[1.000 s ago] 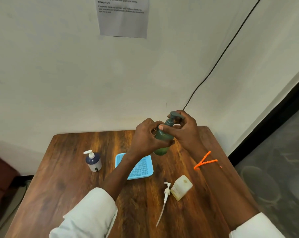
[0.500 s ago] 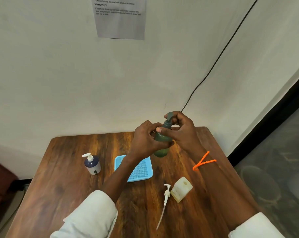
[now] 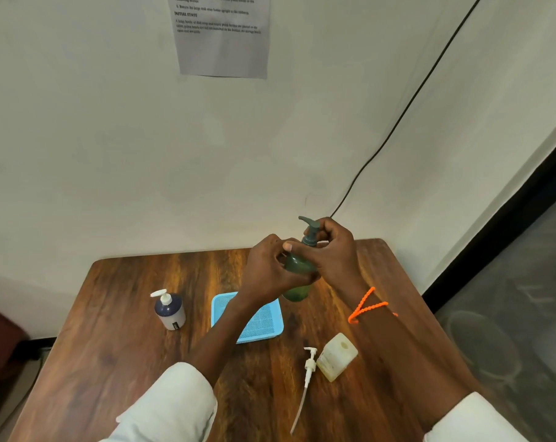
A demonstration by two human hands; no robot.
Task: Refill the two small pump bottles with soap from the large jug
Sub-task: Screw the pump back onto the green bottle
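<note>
Left hand [image 3: 267, 269] wrapped around the body of a green bottle [image 3: 297, 275], held above the far part of a wooden table [image 3: 111, 346]; right hand [image 3: 331, 253] with fingers curled on the bottle's pump head [image 3: 310, 228], an orange band [image 3: 364, 306] on its wrist. Blue tray [image 3: 260, 327] lying under the left forearm. Dark bottle with white pump [image 3: 170, 309] standing upright left of the tray. Pale square bottle [image 3: 337, 357] uncapped, near the right forearm; its white pump and tube [image 3: 307, 381] lying on the table just beside it.
</note>
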